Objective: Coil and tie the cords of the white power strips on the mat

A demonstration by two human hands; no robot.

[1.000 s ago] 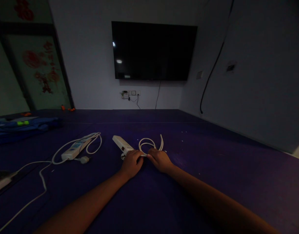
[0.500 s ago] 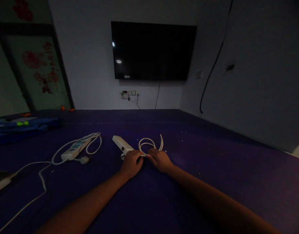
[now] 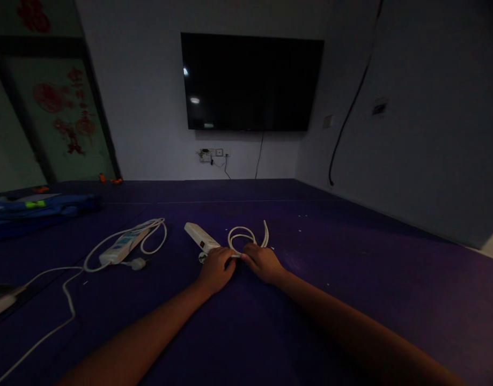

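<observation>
A white power strip (image 3: 200, 238) lies on the dark purple surface (image 3: 351, 257) in front of me, its white cable (image 3: 246, 235) looped into a coil beside it. My left hand (image 3: 216, 270) rests over the strip's near end with fingers closed on the cable. My right hand (image 3: 263, 263) sits just to the right, fingers pinched on the same cable at the coil's near side. The two hands almost touch.
A second white power strip (image 3: 119, 248) with its cable and plug (image 3: 139, 263) lies to the left; its cord trails toward the near left edge. A blue bundle (image 3: 37, 206) sits far left. A dark wall-mounted screen (image 3: 250, 83) and a wall socket (image 3: 212, 154) are ahead.
</observation>
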